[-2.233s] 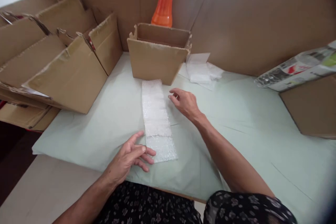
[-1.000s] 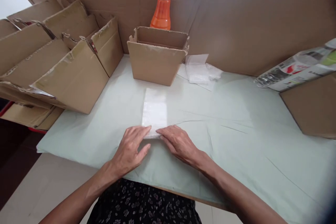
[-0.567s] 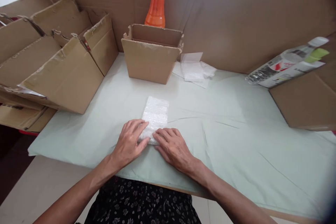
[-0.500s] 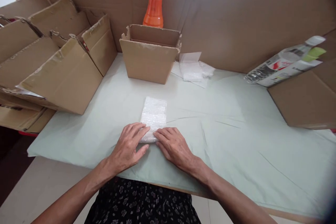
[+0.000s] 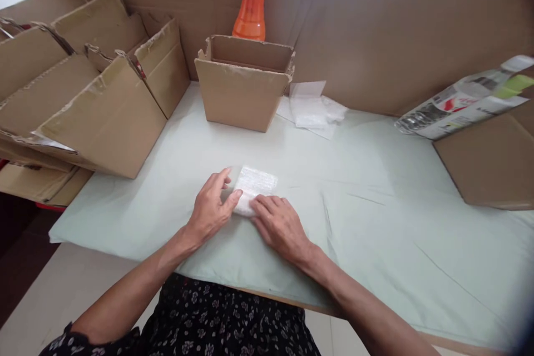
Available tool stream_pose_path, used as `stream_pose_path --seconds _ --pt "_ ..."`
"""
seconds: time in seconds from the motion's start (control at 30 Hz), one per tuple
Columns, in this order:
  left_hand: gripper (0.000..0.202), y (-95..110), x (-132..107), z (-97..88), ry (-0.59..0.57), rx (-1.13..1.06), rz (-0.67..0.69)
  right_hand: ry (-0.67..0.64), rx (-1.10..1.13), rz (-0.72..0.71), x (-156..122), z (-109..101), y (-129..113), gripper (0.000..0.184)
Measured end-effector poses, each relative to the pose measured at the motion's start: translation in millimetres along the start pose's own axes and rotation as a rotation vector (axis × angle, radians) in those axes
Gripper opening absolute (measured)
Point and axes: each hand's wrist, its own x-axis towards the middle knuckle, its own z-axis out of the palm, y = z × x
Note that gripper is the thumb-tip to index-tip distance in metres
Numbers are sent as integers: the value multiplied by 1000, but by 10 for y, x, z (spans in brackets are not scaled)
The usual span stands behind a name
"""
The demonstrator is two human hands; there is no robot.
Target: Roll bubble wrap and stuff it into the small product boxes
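A strip of white bubble wrap (image 5: 257, 181), folded up into a short thick pad, lies on the pale green sheet (image 5: 375, 194) in front of me. My left hand (image 5: 212, 206) curls round the pad's left end, thumb on its near edge and forefinger along its far side. My right hand (image 5: 278, 223) lies flat beside it, its fingertips pressing down on the pad's near right edge.
A small open cardboard box (image 5: 244, 92) stands behind the pad, with an orange bottle (image 5: 251, 8) behind it. Clear plastic bags (image 5: 311, 108) lie to its right. Torn cardboard boxes (image 5: 104, 117) crowd the left; a box (image 5: 492, 164) with printed packets (image 5: 463, 104) is at right.
The long bubble wrap strip has been folded away from me into a short pad. Both hands came together on it and moved forward with each fold.
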Motion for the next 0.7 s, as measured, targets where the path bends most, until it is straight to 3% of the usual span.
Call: stream_pose_path --seconds 0.13,0.23,0.3,0.4,0.5,0.6,0.7 --pt "72 70 -291 7 -34 -594 -427 106 422 251 59 39 108 21" --pt "80 95 -414 113 -94 -821 -484 -29 857 340 55 -53 76 24" --pt "81 120 -411 171 -95 -836 -468 -126 1026 356 34 -128 87 31" --pt "82 166 -353 203 -115 -787 -414 -96 974 401 24 -207 199 47" --pt "82 167 -305 242 -178 -722 -326 -127 1031 328 85 -218 289 73" --pt "75 136 -195 257 -189 -533 -206 -96 1020 291 175 -191 306 48" --pt "64 202 167 93 -26 -147 70 43 877 395 189 -191 397 27"
